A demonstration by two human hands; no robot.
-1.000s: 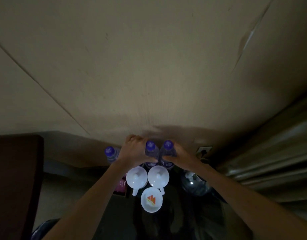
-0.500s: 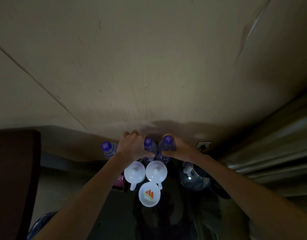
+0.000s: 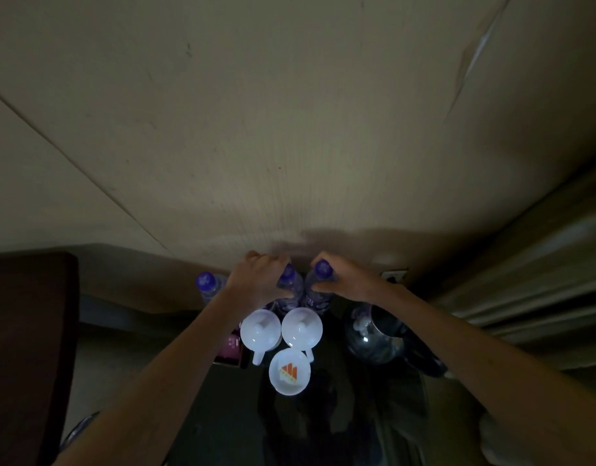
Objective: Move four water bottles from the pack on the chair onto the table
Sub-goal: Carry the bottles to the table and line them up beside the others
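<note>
Three water bottles with purple caps showed at the far edge of the dark tabletop (image 3: 340, 415), all upright and close under the wall. The left bottle (image 3: 207, 287) stood alone at the far left corner, untouched. The middle bottle (image 3: 287, 287) and the right bottle (image 3: 320, 285) stood side by side, nearly touching, each with a hand on it. The left hand (image 3: 259, 280) was curled around the shoulder of the middle bottle, its cap showing just past the knuckles. The right hand (image 3: 348, 280) was closed around the neck of the right bottle, fingers wrapped below the cap. A fourth bottle could not be made out; part of the far edge lay hidden behind the left hand.

Just nearer than the two held bottles sat two white lidded cups (image 3: 260, 331), side by side and touching, their handles pointing toward the near edge. One white saucer (image 3: 289, 371) with an orange mark lay just in front of them. A small pink packet (image 3: 232, 346) rested at the left edge, partly under the left forearm. One glass kettle (image 3: 374, 334) stood toward the right edge, under the right forearm.

The far half of the tabletop was crowded; the near half lay dark and bare, though dim light hid detail there. A dark chair back (image 3: 27, 331) rose off the left side.
</note>
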